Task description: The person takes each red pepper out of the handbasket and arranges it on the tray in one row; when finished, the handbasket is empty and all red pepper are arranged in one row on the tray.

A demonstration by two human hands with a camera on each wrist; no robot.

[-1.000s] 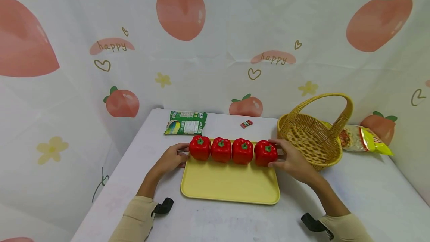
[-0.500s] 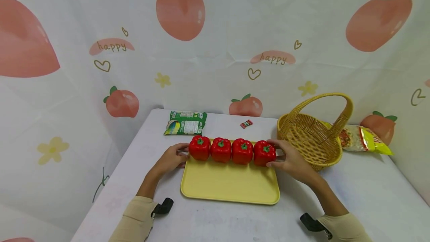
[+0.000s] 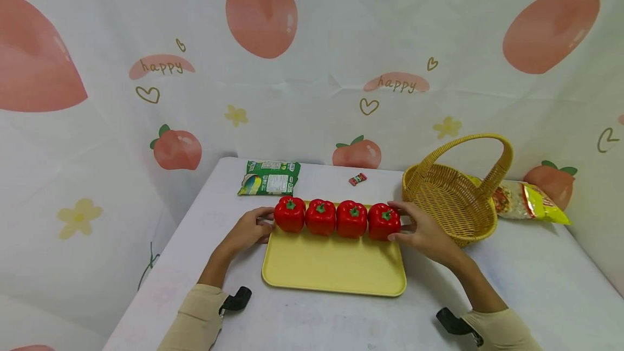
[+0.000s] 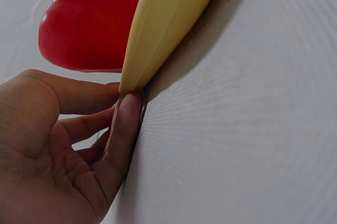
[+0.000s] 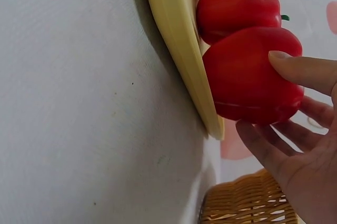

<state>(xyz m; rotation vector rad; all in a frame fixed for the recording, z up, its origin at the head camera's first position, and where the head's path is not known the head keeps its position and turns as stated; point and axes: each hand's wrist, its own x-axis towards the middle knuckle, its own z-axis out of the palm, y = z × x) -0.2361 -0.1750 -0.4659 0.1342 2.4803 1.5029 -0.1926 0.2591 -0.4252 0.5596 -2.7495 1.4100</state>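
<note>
Several red bell peppers with green stems stand in a row along the far side of a yellow tray (image 3: 333, 267). At its far left corner, my left hand (image 3: 246, 230) pinches the tray's rim, thumb on top and a finger underneath, close beside the leftmost bell pepper (image 3: 290, 221). The left wrist view shows this pinch on the yellow rim (image 4: 152, 29). My right hand (image 3: 424, 234) holds the rightmost bell pepper (image 3: 382, 227) from its outer side. In the right wrist view, the thumb lies on that pepper's (image 5: 247, 77) side and the fingers curve around its end.
A yellow wicker basket (image 3: 450, 210) with a tall handle stands right behind the right hand. Beyond it lies a yellow snack bag (image 3: 528, 202). A green packet (image 3: 270, 179) and a small red wrapped candy (image 3: 358, 179) lie behind the tray. A printed cloth hangs at the back.
The rightmost bell pepper has shifted slightly left with my right hand, closer to its neighbour. My left hand has kept its place at the tray's rim.
</note>
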